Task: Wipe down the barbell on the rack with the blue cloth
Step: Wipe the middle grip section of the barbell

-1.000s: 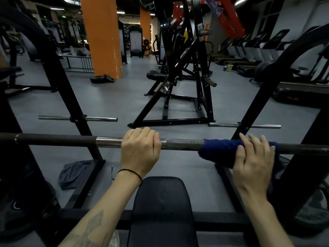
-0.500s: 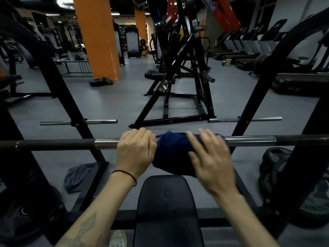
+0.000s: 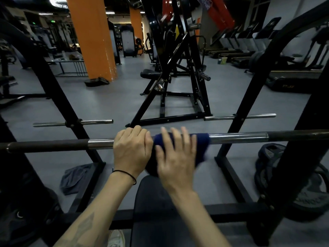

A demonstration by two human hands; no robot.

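The barbell (image 3: 238,137) lies level across the black rack (image 3: 236,132) in front of me, chrome in the middle and dark toward both ends. My left hand (image 3: 131,150) grips the bar just left of centre, fingers wrapped over the top. Right beside it, my right hand (image 3: 175,155) presses the blue cloth (image 3: 202,145) around the bar; the hand is motion-blurred. The cloth wraps the bar and hangs a little below it on the right side. The two hands nearly touch.
A black padded bench (image 3: 156,211) runs under the bar toward me. A grey rag (image 3: 74,177) lies on the floor at the left upright's foot. Weight plates (image 3: 274,154) lean at the right. Chrome pegs (image 3: 71,123) stick out of the uprights. Another machine (image 3: 174,77) stands beyond.
My right hand has slid the blue cloth leftward along the bar from near the right upright to beside my left hand. The left hand has kept its grip.
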